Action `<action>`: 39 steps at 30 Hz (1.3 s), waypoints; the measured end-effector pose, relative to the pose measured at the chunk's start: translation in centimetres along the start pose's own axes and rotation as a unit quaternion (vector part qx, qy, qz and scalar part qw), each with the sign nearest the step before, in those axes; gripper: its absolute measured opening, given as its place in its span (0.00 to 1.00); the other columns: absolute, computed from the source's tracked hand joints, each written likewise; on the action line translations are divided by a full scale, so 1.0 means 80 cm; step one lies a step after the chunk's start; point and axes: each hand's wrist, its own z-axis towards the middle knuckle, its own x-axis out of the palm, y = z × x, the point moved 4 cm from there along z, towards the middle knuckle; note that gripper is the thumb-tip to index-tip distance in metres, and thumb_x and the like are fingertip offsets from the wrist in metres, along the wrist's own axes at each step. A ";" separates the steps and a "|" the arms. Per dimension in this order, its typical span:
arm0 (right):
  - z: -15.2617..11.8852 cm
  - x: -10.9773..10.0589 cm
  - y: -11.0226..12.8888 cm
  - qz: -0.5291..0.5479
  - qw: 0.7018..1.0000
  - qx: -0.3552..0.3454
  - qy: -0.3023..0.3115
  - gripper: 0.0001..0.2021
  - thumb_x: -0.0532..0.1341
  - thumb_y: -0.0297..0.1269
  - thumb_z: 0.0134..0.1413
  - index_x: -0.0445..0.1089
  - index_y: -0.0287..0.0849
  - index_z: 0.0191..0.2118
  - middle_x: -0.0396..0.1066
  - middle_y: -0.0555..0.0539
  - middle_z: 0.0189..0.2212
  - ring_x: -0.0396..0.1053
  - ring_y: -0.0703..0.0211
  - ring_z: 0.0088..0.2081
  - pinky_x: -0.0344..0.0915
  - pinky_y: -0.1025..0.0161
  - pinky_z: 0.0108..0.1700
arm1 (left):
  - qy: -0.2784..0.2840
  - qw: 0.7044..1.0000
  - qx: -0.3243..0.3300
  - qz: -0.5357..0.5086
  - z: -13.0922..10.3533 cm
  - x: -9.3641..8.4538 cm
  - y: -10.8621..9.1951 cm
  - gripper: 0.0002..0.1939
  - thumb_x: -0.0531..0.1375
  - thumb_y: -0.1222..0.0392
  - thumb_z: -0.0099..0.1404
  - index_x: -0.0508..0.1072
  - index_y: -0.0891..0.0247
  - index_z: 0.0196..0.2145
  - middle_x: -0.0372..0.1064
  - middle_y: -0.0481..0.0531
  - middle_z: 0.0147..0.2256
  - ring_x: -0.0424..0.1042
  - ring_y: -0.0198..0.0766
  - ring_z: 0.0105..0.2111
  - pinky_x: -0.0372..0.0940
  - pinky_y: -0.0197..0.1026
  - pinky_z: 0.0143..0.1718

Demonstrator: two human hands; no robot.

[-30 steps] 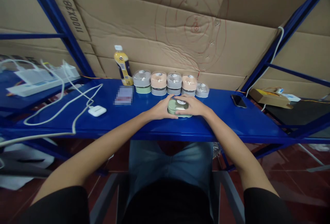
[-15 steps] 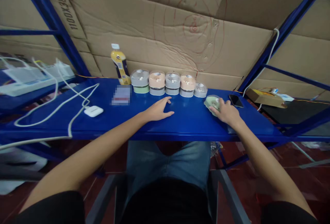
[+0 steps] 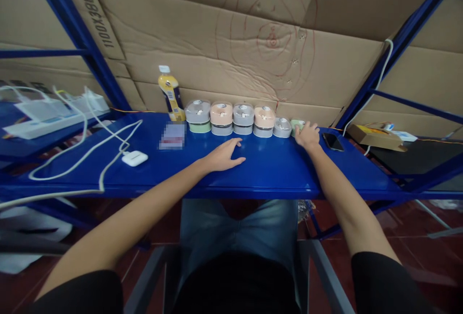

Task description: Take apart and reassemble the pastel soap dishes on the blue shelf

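My right hand point(image 3: 308, 135) is closed around the right side of a small green container with a clear lid point(image 3: 297, 125), partly hidden by the fingers. It stands at the right end of a row along the back of the blue table point(image 3: 267, 171). To its left is a single grey container point(image 3: 282, 127). Further left are stacked pairs: peach on grey point(image 3: 264, 120), grey on grey point(image 3: 243, 117), peach on grey point(image 3: 221, 117) and grey on green point(image 3: 198, 115). My left hand point(image 3: 224, 156) rests on the table in front of the row, fingers apart and holding nothing.
A yellow drink bottle point(image 3: 170, 94) stands left of the row, with a blurred flat packet point(image 3: 172, 135) before it. A white earbud case point(image 3: 135, 158) and white cables lie at left. A black phone point(image 3: 333, 141) lies right of my right hand. Cardboard point(image 3: 181, 39) backs the table.
My right hand has moved the green container back and slightly left, from nearer the front into the end of the row. My left hand has stayed in place.
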 end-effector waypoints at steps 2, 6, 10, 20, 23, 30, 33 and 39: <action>-0.008 -0.003 0.013 -0.015 0.996 -0.081 -0.038 0.32 0.51 0.48 0.74 0.62 0.27 0.71 0.59 0.16 0.71 0.62 0.22 0.70 0.63 0.35 0.66 | -0.001 1.000 0.001 0.002 0.000 0.001 0.001 0.40 0.63 0.39 0.70 0.63 0.64 0.70 0.72 0.68 0.65 0.73 0.62 0.66 0.66 0.61 0.69; -0.025 0.006 0.052 -0.049 0.961 -0.272 -0.003 0.35 0.53 0.50 0.72 0.58 0.36 0.76 0.52 0.27 0.79 0.51 0.28 0.77 0.55 0.36 0.74 | 0.003 1.000 -0.002 0.004 0.000 0.000 -0.001 0.39 0.62 0.39 0.71 0.63 0.66 0.70 0.72 0.69 0.65 0.73 0.62 0.66 0.66 0.62 0.70; -0.050 0.011 0.069 -0.080 0.951 -0.296 0.049 0.39 0.57 0.51 0.69 0.57 0.31 0.76 0.54 0.26 0.79 0.53 0.27 0.77 0.54 0.36 0.75 | 0.005 1.000 -0.003 0.004 -0.001 -0.002 -0.005 0.39 0.61 0.39 0.71 0.64 0.67 0.69 0.71 0.70 0.65 0.72 0.62 0.67 0.65 0.62 0.71; -0.119 -0.047 0.049 -0.009 0.991 -0.135 0.004 0.42 0.58 0.70 0.65 0.69 0.32 0.64 0.72 0.20 0.60 0.73 0.21 0.59 0.72 0.35 0.56 | 0.002 1.000 -0.006 -0.014 -0.001 -0.001 -0.002 0.41 0.64 0.40 0.70 0.63 0.67 0.71 0.71 0.70 0.65 0.72 0.64 0.66 0.66 0.63 0.70; -0.119 -0.043 0.057 0.001 0.988 -0.127 0.084 0.41 0.61 0.68 0.64 0.69 0.33 0.65 0.74 0.21 0.58 0.76 0.23 0.56 0.73 0.36 0.54 | -0.018 0.999 -0.005 -0.043 -0.001 -0.002 0.002 0.48 0.70 0.37 0.65 0.62 0.64 0.72 0.70 0.70 0.65 0.72 0.65 0.66 0.67 0.64 0.70; -0.172 -0.045 0.127 0.188 0.846 -0.476 0.145 0.52 0.69 0.68 0.57 0.58 0.41 0.77 0.64 0.29 0.73 0.66 0.27 0.71 0.67 0.34 0.69 | -0.026 0.985 0.041 -0.168 0.003 -0.002 0.005 0.68 0.82 0.35 0.45 0.58 0.61 0.75 0.67 0.72 0.69 0.70 0.69 0.68 0.64 0.70 0.70; -0.184 -0.037 0.155 0.204 0.824 -0.508 0.145 0.52 0.71 0.69 0.56 0.60 0.44 0.77 0.68 0.30 0.70 0.69 0.27 0.68 0.69 0.33 0.68 | -0.014 0.982 0.067 -0.175 0.002 -0.004 0.001 0.64 0.81 0.37 0.48 0.60 0.60 0.74 0.69 0.69 0.69 0.71 0.68 0.68 0.65 0.67 0.70; -0.161 -0.024 0.175 0.237 0.817 -0.502 0.156 0.44 0.70 0.66 0.60 0.66 0.46 0.73 0.75 0.34 0.63 0.75 0.32 0.62 0.74 0.38 0.62 | -0.043 0.987 0.040 -0.148 -0.001 -0.010 0.001 0.62 0.80 0.38 0.50 0.60 0.60 0.74 0.69 0.68 0.68 0.71 0.67 0.68 0.66 0.66 0.69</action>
